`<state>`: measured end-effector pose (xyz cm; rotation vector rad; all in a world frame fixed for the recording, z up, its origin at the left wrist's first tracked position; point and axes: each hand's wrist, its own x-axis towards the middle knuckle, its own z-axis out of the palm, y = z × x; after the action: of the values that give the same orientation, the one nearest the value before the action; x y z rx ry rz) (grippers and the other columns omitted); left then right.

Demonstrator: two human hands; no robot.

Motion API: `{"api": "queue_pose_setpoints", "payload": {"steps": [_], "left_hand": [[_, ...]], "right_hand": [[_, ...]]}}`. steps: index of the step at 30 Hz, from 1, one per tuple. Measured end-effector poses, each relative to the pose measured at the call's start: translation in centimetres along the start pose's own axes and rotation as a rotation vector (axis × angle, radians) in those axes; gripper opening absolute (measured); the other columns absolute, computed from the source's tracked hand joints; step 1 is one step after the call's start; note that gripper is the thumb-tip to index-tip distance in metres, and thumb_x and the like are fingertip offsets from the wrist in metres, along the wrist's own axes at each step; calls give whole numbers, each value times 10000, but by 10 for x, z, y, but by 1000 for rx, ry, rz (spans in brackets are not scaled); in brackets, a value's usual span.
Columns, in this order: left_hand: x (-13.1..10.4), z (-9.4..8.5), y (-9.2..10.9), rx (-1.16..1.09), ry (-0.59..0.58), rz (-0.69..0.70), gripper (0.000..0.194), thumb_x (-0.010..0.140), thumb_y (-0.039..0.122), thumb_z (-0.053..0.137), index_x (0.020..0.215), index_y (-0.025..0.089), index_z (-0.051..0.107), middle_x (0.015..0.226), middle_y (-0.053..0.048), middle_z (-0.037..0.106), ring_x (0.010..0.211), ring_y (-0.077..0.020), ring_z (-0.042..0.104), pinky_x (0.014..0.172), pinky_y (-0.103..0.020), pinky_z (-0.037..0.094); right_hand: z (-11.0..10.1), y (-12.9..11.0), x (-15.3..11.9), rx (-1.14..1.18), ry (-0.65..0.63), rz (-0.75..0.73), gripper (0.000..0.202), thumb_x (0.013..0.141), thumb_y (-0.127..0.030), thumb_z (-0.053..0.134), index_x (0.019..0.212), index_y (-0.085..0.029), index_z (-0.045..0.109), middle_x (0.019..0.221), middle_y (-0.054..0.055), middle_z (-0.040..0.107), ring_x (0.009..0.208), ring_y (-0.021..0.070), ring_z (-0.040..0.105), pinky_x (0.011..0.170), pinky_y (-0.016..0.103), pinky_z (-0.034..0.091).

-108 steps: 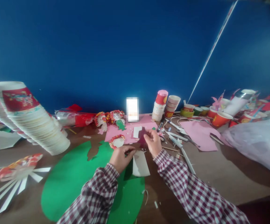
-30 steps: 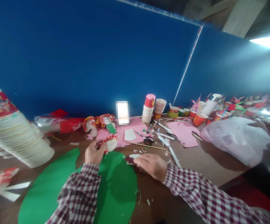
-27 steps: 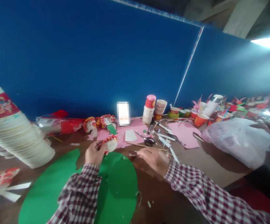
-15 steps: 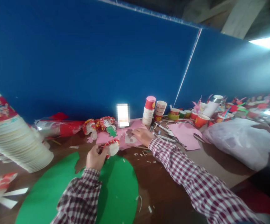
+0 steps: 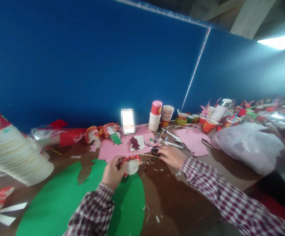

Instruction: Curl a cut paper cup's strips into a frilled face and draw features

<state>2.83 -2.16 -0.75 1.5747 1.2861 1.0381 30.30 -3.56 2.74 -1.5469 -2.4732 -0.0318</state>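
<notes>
My left hand [image 5: 114, 171] pinches a cut paper cup piece [image 5: 132, 166] with a red and yellow rim and a round white middle, above a large green paper sheet [image 5: 66, 196]. To the right, my right hand [image 5: 170, 156] reaches over the table with its fingers on the handles of dark scissors [image 5: 154, 150]. Just left of the scissors, a dark red paper cutout [image 5: 134, 143] lies on a white paper square [image 5: 140, 142]. Behind these is a pink sheet [image 5: 108, 150] with a small green cutout [image 5: 116, 139].
Tall stacks of paper cups [image 5: 21, 157] lean at the left. Two cup stacks [image 5: 154, 121] stand at the back. A white plastic bag [image 5: 248, 144], a pink sheet [image 5: 191, 140] and several cups [image 5: 209, 125] are at the right. Paper scraps [image 5: 149, 162] dot the table.
My right hand has moved right, off the white paper square to the scissors, uncovering the dark red cutout. My left hand has shifted right with the cup piece. The view has turned slightly.
</notes>
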Motion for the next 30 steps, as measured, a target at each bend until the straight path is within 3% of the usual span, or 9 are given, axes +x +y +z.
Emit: {"api": "queue_pose_setpoints", "payload": {"steps": [9,13,19,26,28,30], "left_hand": [[-11,13,2,115,-75,52,293,699,310,518,938,142,534,779,-58,652,690,-175,626,603,-269,504],[-13,15,3,161,-95,76,304,704,323,512,952,150,541,793,-53,652,693,-170,626,607,-260,502],[-15,14,6,293,-101,72,303,734,345,465,965,159,527,776,-42,650,643,-157,620,586,-248,483],[-17,12,13,566,0,71,322,751,380,432,972,167,527,692,-30,636,568,-163,594,541,-252,430],[-20,10,16,607,9,83,335,758,416,420,965,177,533,718,-34,635,595,-170,597,557,-258,429],[-23,7,18,633,10,100,350,767,441,405,963,185,540,775,-48,635,637,-176,603,583,-264,434]], "right_hand": [[8,-18,-12,-112,-8,132,133,805,-158,482,891,-194,577,860,39,589,787,156,537,645,239,372],[6,-17,-13,-88,-16,157,134,807,-201,496,916,-211,573,874,31,591,805,151,538,657,233,368],[-6,-3,-22,-61,35,230,176,839,-261,451,968,-228,566,906,27,593,841,143,539,710,231,365],[-14,30,-35,-81,55,326,172,818,-263,479,943,-220,589,882,30,614,790,144,562,691,233,392],[-22,26,-36,-81,48,320,175,821,-250,474,941,-212,595,883,37,616,792,147,568,701,240,409],[-38,5,-37,-65,76,237,195,824,-241,470,979,-207,582,935,48,608,833,159,566,742,270,427]]}}
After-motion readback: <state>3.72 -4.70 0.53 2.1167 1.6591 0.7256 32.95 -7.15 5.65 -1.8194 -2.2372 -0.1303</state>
